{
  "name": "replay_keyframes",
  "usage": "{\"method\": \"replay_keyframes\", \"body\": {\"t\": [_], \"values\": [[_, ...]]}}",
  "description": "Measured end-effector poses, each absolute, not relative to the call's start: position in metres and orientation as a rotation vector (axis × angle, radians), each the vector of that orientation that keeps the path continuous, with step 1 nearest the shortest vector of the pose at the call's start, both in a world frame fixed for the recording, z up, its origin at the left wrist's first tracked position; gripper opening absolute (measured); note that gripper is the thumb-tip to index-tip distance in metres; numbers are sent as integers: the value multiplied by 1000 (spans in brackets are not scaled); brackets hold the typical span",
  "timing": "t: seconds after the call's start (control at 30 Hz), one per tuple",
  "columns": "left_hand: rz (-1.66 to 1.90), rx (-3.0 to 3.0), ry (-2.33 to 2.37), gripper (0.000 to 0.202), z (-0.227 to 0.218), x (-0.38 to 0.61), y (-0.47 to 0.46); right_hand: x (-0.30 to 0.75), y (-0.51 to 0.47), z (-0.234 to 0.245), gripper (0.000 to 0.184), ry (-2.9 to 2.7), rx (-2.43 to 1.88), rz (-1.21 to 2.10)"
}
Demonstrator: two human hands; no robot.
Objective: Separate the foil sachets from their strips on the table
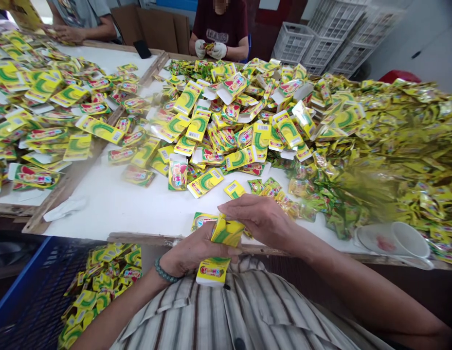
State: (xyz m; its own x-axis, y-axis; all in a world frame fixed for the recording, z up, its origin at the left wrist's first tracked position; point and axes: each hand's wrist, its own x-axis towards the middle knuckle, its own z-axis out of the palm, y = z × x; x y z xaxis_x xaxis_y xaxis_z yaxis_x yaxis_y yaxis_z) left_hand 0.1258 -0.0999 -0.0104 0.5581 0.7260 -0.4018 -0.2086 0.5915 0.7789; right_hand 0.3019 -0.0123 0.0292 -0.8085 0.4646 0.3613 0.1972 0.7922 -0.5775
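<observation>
My left hand (pixel 202 248), with a beaded bracelet at its wrist, is closed around a small yellow and green printed carton (pixel 213 274) just over the table's front edge. At the carton's upper end, my right hand (pixel 262 218) presses its fingers together on the flap; whether anything else is between them is hidden. Just behind my left hand lies another printed carton (pixel 202 219). Beyond my right hand, small green and yellow foil sachets (pixel 271 187) lie loose on the white table (pixel 138 209).
A heap of cartons (pixel 198 121) covers the middle, and a large pile of sachets (pixel 393 146) the right. A clear plastic cup (pixel 393 243) lies near the front edge. Below left stands a blue crate (pixel 25 287) with cartons. A gloved co-worker (pixel 220 29) sits opposite.
</observation>
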Motion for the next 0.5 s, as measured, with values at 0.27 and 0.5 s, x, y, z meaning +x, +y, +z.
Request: {"method": "replay_keyframes", "body": {"t": [0.27, 0.5], "values": [[699, 708, 766, 28, -11, 128, -101, 302, -25, 32, 25, -2473, -364, 563], [664, 716, 799, 32, -12, 128, -100, 304, -27, 24, 28, -2410, -693, 761]]}}
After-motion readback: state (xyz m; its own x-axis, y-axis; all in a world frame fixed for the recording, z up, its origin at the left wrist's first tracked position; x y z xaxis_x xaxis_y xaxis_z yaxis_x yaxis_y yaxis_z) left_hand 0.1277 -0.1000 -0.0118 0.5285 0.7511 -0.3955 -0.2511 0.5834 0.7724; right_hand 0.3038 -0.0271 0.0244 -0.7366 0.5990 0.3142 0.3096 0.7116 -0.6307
